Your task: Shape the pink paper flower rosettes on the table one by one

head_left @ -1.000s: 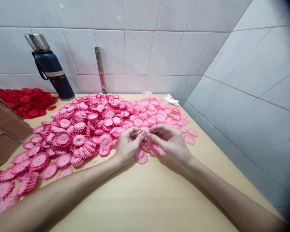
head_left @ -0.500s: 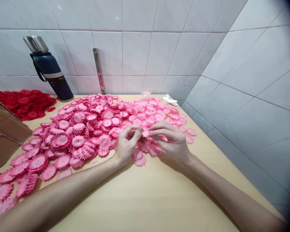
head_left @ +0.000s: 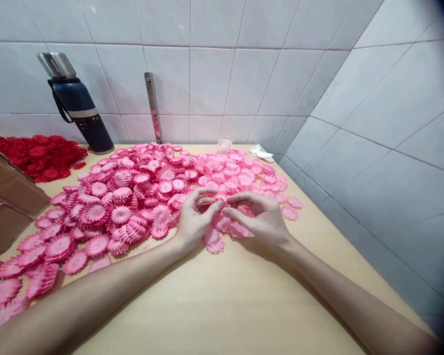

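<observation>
A heap of pink, ruffle-edged flower-shaped discs covers the middle of the table, some nested in stacks. At its front right edge my left hand has its fingers curled and its thumb stretched to the right. Facing it, my right hand curls its index finger and thumb inward. The fingertips of both hands almost meet over the paler pink discs. Whatever they pinch is small and blends into the pink behind it. A few discs lie just below my hands.
A dark blue flask stands at the back left beside a pile of red discs. At left is a cardboard box. A metal strip leans on the tiled wall. Behind the heap are a small clear cup and white tissue.
My left thumb has extended to the right and its fingers have loosened. My right thumb and index finger have shifted slightly left, bringing the fingertips closer together. The heap looks the same.
</observation>
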Available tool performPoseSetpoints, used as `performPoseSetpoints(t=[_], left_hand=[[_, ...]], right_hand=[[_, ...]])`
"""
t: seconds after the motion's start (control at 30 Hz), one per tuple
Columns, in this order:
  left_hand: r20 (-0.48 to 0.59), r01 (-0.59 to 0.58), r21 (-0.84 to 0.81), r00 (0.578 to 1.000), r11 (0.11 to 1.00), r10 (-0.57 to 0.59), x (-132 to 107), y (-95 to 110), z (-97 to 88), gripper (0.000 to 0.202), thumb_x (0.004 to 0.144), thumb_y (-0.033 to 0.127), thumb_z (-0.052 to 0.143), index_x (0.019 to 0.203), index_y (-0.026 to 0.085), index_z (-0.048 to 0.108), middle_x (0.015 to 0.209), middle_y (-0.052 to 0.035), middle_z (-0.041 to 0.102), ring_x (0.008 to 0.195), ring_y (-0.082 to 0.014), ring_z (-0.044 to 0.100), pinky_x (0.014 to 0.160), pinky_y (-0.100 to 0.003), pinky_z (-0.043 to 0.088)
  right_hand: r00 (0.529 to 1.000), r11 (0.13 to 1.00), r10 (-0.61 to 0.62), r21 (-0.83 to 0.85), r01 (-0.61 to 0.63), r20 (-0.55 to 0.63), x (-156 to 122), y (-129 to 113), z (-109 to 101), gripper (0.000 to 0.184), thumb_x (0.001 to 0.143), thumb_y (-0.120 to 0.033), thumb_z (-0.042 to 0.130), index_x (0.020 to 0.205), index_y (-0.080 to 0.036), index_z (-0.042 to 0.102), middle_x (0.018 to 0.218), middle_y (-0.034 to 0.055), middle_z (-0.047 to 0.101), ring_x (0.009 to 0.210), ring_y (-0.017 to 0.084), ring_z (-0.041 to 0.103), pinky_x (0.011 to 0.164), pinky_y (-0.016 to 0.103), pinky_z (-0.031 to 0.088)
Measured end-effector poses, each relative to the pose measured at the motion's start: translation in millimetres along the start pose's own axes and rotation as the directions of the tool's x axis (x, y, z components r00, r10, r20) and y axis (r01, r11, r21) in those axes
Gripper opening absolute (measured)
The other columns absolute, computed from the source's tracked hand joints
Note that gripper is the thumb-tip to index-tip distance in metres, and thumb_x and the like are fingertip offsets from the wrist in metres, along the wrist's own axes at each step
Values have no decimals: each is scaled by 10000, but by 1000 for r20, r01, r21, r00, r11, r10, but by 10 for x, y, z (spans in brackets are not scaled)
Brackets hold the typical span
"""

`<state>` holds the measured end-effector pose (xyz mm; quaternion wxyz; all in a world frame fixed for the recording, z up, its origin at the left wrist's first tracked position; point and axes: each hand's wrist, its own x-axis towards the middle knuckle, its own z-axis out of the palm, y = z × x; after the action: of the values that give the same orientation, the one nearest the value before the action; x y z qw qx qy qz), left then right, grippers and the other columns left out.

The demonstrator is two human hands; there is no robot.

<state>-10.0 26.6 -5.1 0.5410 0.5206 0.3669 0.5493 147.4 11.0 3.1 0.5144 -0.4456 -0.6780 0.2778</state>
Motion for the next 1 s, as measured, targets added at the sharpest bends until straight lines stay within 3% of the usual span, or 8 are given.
performPoseSetpoints(t=[0.13, 0.33, 0.57, 0.77, 0.9, 1.0], left_hand=[[9, -13, 8, 1000, 1000, 13, -1, 23, 5, 143, 733, 248, 692, 818, 143, 646, 817, -34, 673, 784, -131, 629, 755, -251, 500], [-22, 3, 51, 1000, 999, -2, 0, 11, -18, 301, 576, 225, 821, 801, 134, 645, 715, -9, 658, 688, -130, 624, 644, -232, 506], [-22, 6, 85, 1000, 996, -4, 4, 21, -6, 163, 687, 276, 742, 751, 135, 691, 736, -43, 705, 673, -148, 648, 657, -271, 537], [43, -34, 165, 999, 986, 28, -22, 0, -8, 159, 775, 275, 653, 862, 142, 650, 766, -52, 703, 712, -146, 656, 642, -233, 515], [77, -18, 159, 997, 987, 6, -50, -31, -17, 209, 818, 340, 605, 946, 192, 532, 640, 14, 646, 573, -114, 606, 526, -197, 458], [97, -24, 169, 995, 985, 8, -55, -27, -13, 185, 823, 352, 597, 858, 186, 523, 675, 4, 638, 610, -126, 616, 576, -220, 476]], right_hand=[[994, 998, 66, 29, -64, -88, 0, 7, 22, 137, 736, -272, 727, 830, -178, 696, 810, 63, 708, 750, 208, 674, 740, 371, 568], [992, 995, 96, 48, -92, -77, 3, -58, 22, 145, 726, -287, 736, 815, -180, 694, 796, 59, 711, 749, 209, 680, 717, 356, 571], [987, 967, 163, 197, -159, -5, 28, -61, -4, 192, 742, -336, 724, 848, -180, 683, 816, 67, 718, 770, 214, 687, 723, 355, 576], [975, 950, 219, 221, -223, 43, 7, -41, 22, 291, 647, -309, 802, 876, -176, 679, 849, 73, 720, 831, 232, 691, 759, 365, 580], [974, 951, 227, 221, -218, -16, -4, -97, 40, 259, 621, -295, 817, 812, -176, 689, 801, 61, 717, 786, 225, 696, 711, 351, 595], [976, 951, 216, 236, -202, -39, -1, -142, 41, 243, 616, -287, 819, 793, -176, 697, 791, 63, 723, 777, 225, 699, 710, 353, 600]])
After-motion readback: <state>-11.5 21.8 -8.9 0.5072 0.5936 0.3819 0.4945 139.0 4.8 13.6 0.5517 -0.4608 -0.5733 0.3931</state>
